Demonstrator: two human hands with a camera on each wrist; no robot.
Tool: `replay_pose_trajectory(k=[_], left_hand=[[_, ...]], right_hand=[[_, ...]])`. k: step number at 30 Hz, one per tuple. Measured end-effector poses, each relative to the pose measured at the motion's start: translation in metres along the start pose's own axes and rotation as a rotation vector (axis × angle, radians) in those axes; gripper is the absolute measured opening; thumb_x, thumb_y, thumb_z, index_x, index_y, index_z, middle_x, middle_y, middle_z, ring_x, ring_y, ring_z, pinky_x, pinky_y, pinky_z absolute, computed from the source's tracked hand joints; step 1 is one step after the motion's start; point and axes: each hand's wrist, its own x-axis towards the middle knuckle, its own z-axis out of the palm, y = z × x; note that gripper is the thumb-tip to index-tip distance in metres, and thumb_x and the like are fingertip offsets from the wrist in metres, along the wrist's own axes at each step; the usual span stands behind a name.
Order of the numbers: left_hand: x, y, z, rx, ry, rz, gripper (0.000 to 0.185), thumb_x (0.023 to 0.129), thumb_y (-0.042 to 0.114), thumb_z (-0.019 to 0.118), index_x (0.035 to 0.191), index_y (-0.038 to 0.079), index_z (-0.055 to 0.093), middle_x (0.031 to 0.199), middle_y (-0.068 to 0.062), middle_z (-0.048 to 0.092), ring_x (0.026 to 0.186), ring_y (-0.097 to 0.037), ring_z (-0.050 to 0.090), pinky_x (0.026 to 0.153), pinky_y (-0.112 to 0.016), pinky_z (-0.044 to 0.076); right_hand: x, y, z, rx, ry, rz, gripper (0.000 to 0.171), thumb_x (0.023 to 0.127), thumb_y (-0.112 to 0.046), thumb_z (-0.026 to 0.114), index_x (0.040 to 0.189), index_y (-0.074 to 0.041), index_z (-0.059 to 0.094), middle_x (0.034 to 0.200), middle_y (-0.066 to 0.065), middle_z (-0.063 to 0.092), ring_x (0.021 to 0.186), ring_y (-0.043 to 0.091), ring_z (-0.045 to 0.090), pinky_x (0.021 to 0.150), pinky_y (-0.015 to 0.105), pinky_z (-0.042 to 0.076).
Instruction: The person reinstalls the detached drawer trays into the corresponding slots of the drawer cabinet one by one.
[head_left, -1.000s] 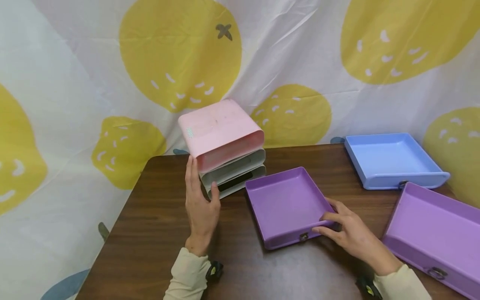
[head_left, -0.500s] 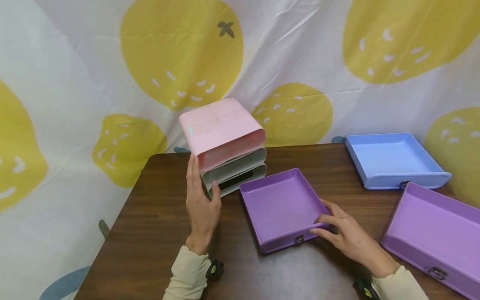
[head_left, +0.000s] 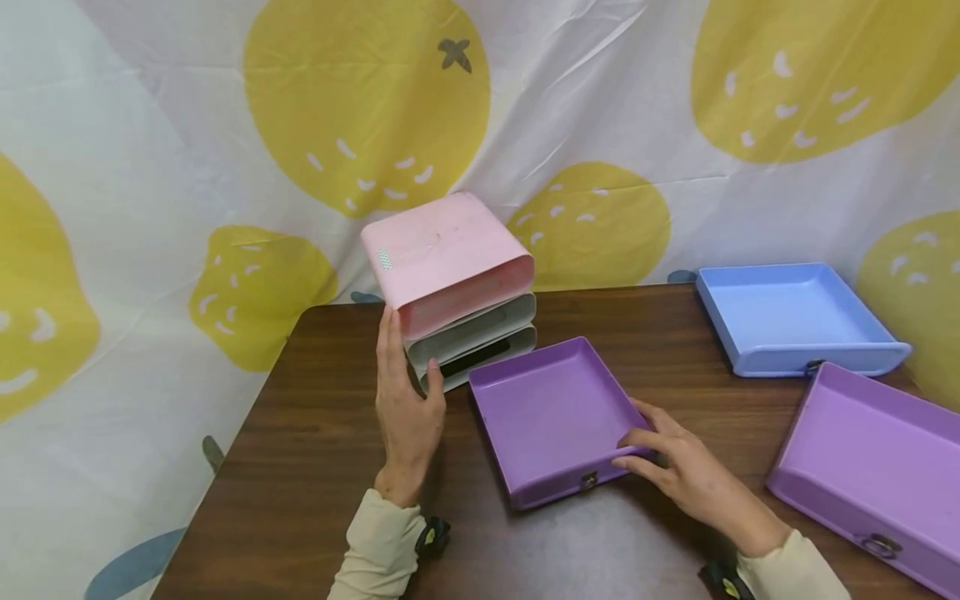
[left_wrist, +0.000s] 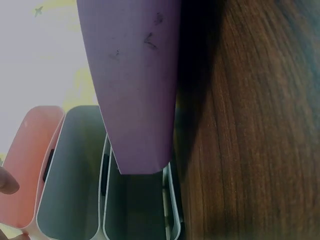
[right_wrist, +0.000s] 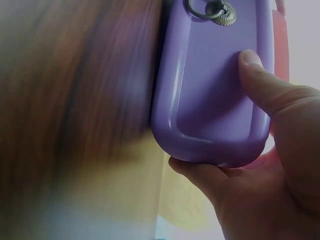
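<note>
A purple drawer lies on the brown table, its far corner at the bottom slot of a three-tier organizer. The organizer has a pink top shell over two grey shells. My right hand grips the drawer's near right corner, thumb on its front face near the metal ring pull. My left hand rests flat against the organizer's left side, fingers straight. In the left wrist view the drawer's underside points at the open grey slots.
A blue drawer sits at the back right. A second purple drawer lies at the right edge. A yellow-patterned cloth hangs behind the table.
The purple drawer has slid left and toward the organizer's bottom slot, carried by my right hand. My left hand has stayed against the organizer.
</note>
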Motion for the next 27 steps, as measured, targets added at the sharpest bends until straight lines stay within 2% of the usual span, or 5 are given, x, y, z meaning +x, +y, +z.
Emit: replay_pose_trajectory(k=[9, 11, 14, 17, 27], left_hand=[[0.000, 0.001, 0.000, -0.001, -0.002, -0.002, 0.082, 0.094, 0.003, 0.065, 0.166, 0.017, 0.028, 0.173, -0.001, 0.029, 0.157, -0.020, 0.035, 0.122, -0.037, 0.038], [0.000, 0.001, -0.001, 0.000, -0.002, -0.003, 0.082, 0.094, 0.003, 0.065, 0.166, 0.017, 0.028, 0.173, 0.000, 0.029, 0.157, -0.020, 0.035, 0.121, -0.038, 0.039], [0.001, 0.001, -0.001, -0.001, 0.000, -0.004, 0.081, 0.095, 0.004, 0.064, 0.166, 0.017, 0.028, 0.173, 0.000, 0.029, 0.157, -0.020, 0.035, 0.120, -0.039, 0.040], [0.002, 0.002, -0.001, -0.002, 0.002, -0.008, 0.080, 0.095, 0.005, 0.064, 0.166, 0.018, 0.028, 0.173, 0.000, 0.029, 0.157, -0.020, 0.036, 0.119, -0.041, 0.041], [0.001, 0.001, -0.001, 0.005, -0.004, -0.009, 0.082, 0.094, 0.003, 0.065, 0.166, 0.018, 0.028, 0.173, 0.001, 0.029, 0.157, -0.020, 0.036, 0.118, -0.043, 0.041]], right_hand=[[0.003, -0.004, 0.009, 0.015, 0.027, -0.034, 0.030, 0.080, -0.008, 0.086, 0.098, -0.029, 0.075, 0.140, 0.027, 0.062, 0.123, 0.045, 0.065, 0.111, 0.008, 0.030], [0.004, -0.005, 0.010, 0.018, 0.023, -0.035, 0.030, 0.080, -0.009, 0.085, 0.099, -0.029, 0.075, 0.141, 0.027, 0.061, 0.124, 0.044, 0.064, 0.112, 0.011, 0.035], [0.006, -0.008, 0.011, 0.021, 0.006, -0.030, 0.029, 0.082, -0.010, 0.084, 0.101, -0.029, 0.075, 0.143, 0.026, 0.060, 0.125, 0.044, 0.064, 0.108, 0.037, 0.052], [0.008, -0.011, 0.011, 0.036, -0.015, -0.023, 0.027, 0.084, -0.010, 0.083, 0.102, -0.028, 0.075, 0.144, 0.028, 0.058, 0.125, 0.046, 0.064, 0.097, 0.061, 0.053], [0.009, -0.012, 0.015, 0.037, -0.054, 0.029, 0.022, 0.087, -0.011, 0.081, 0.101, -0.027, 0.074, 0.146, 0.029, 0.056, 0.126, 0.046, 0.064, 0.098, 0.062, 0.053]])
